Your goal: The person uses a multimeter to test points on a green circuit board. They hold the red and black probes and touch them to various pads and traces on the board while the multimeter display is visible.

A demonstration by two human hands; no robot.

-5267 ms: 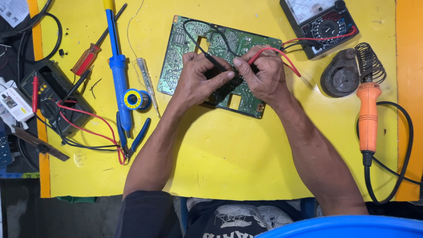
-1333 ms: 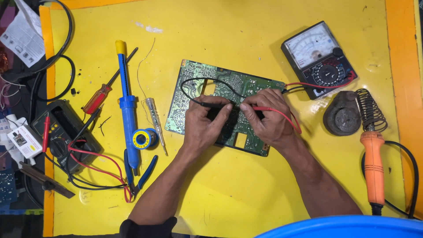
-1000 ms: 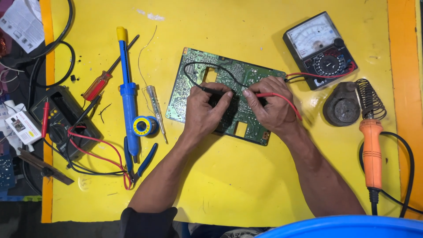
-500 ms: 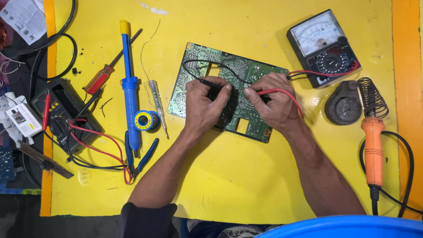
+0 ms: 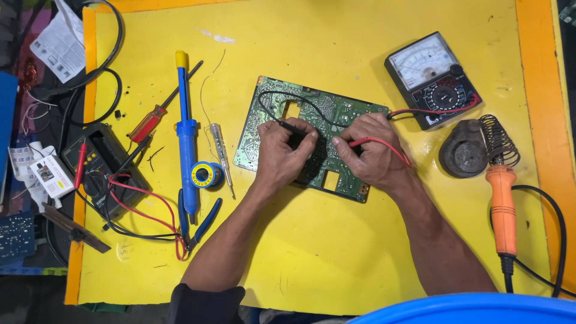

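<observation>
A green circuit board (image 5: 264, 126) lies solder side up on the yellow table (image 5: 330, 252). My left hand (image 5: 282, 159) rests on the board and pinches a black test probe (image 5: 287, 126), its black lead looping over the board's top. My right hand (image 5: 372, 157) pinches a red test probe (image 5: 359, 143) against the board. Both leads run to the analog multimeter (image 5: 433, 79) at the upper right. The probe tips are hidden by my fingers.
A soldering iron with an orange handle (image 5: 503, 204) sits in its coil stand (image 5: 474, 150) at right. Left of the board lie a blue desoldering pump (image 5: 186, 132), solder spool (image 5: 205, 175), tester screwdriver (image 5: 219, 157), red screwdriver (image 5: 150, 123), blue pliers (image 5: 204, 223) and a black digital multimeter (image 5: 99, 162). A blue rim (image 5: 480, 309) shows at the bottom.
Both hands have stayed on the board with the probes, shifting only slightly across it. The view has moved a little.
</observation>
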